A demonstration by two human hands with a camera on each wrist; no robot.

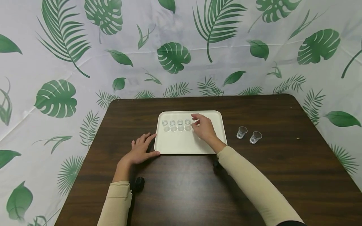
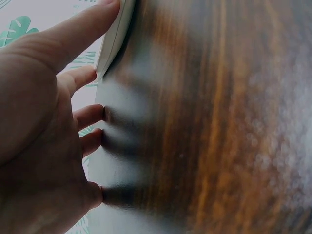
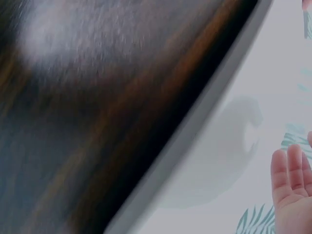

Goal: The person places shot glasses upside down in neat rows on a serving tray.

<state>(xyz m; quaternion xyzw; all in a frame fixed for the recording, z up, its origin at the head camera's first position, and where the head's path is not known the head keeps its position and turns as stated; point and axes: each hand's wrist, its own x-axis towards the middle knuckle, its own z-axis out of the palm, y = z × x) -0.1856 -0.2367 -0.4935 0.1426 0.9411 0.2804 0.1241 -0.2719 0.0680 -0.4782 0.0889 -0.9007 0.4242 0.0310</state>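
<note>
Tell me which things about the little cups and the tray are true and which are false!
1. Four clear cups stand in a row on the white tray. True.
2. The left hand lies on top of the cups. False: it rests on the table at the tray's left edge.
3. Two more cups stand on the table, right of the tray. True.
4. The right hand is off the tray, beside those two cups. False: it is over the tray, next to the row.

Bright, even head view; both wrist views heavily blurred.
</note>
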